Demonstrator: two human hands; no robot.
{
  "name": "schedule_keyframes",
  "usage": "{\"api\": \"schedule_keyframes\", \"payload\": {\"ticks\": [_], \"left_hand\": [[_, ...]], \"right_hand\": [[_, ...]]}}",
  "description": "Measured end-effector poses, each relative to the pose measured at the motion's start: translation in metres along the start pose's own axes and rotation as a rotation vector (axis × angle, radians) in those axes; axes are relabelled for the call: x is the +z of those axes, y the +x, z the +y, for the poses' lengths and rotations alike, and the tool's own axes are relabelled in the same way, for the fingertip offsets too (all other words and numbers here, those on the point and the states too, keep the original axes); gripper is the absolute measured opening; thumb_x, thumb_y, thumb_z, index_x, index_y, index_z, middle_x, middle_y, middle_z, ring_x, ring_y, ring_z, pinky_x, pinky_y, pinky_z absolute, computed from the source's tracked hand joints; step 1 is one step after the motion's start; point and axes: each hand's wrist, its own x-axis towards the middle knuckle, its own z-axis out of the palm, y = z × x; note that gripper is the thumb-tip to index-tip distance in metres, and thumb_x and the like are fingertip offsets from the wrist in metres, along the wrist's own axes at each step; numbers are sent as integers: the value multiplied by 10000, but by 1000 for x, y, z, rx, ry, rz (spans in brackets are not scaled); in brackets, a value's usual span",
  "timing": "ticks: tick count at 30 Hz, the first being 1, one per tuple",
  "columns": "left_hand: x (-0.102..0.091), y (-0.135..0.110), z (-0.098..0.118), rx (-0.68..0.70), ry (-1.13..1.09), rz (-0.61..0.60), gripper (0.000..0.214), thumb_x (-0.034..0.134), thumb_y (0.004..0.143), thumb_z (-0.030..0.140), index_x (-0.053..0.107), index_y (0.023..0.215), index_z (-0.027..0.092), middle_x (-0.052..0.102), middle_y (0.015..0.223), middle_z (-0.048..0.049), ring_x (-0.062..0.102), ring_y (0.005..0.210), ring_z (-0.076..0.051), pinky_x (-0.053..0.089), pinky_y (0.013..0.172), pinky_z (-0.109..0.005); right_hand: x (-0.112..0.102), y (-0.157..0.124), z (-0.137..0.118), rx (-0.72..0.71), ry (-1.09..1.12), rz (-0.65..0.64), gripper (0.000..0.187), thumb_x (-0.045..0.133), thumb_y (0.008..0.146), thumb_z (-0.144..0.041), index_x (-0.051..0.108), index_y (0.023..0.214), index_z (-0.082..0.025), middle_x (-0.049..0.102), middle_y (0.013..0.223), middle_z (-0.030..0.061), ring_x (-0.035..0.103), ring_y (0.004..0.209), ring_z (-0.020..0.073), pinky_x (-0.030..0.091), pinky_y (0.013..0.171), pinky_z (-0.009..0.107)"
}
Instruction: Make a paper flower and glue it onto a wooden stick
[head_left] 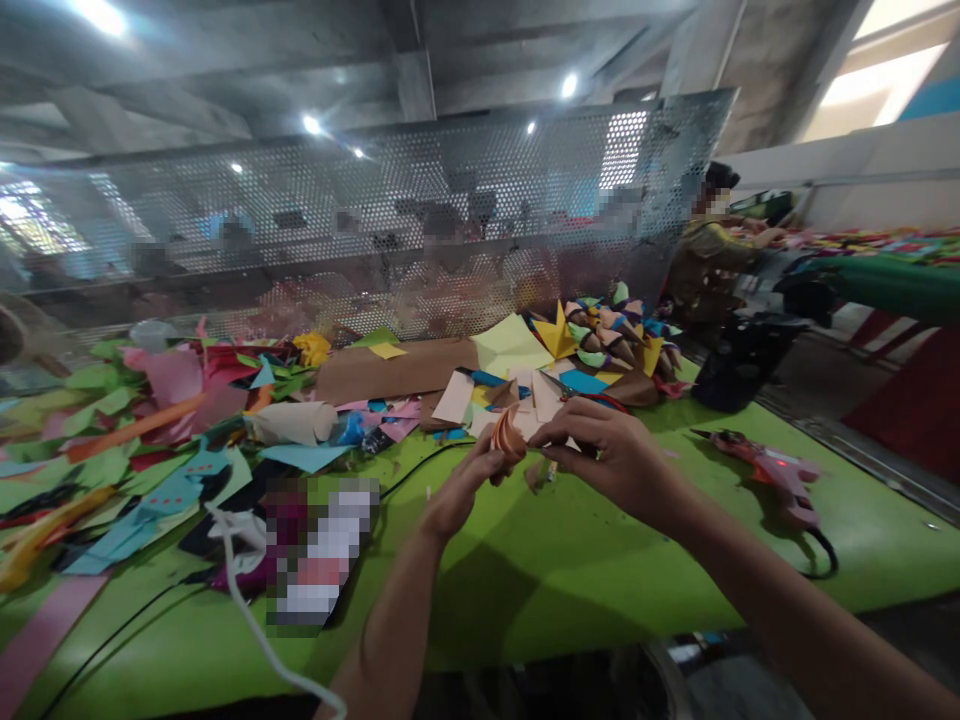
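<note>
My left hand [459, 490] and my right hand [600, 450] meet above the green table [540, 570]. Between their fingertips is a small folded orange paper piece [508, 436], curled like a cone. The left fingers pinch its lower edge. The right fingers are closed beside it and appear to press on a small scrap below. Just beyond the hands lie loose cut paper squares [480, 395] in white, yellow and blue.
A pink glue gun [772, 475] with a black cord lies to the right. Coloured paper scraps [135, 440] pile up on the left, paper cones [607, 335] at the back. A perforated metal screen [420, 220] stands behind the table. Another person [709, 260] works at far right.
</note>
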Motion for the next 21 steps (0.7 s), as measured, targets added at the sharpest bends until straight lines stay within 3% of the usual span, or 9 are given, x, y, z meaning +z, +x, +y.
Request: {"api": "schedule_keyframes", "payload": {"ticks": [11, 21], "left_hand": [[1, 0, -1, 44, 19, -38, 526, 508, 921, 510, 524, 1364, 226, 557, 970, -40, 395, 762, -147, 336, 694, -274], [0, -1, 2, 42, 28, -67, 506, 486, 924, 519, 541, 1305, 190, 512, 914, -38, 383, 755, -153, 327, 687, -284]], "right_hand": [[9, 0, 0, -23, -59, -1, 122, 599, 937, -183, 720, 944, -199, 678, 896, 65, 652, 820, 178, 493, 723, 278], [14, 0, -2, -11, -174, -99, 130, 578, 932, -132, 699, 898, -164, 646, 882, 74, 637, 823, 184, 464, 732, 264]]}}
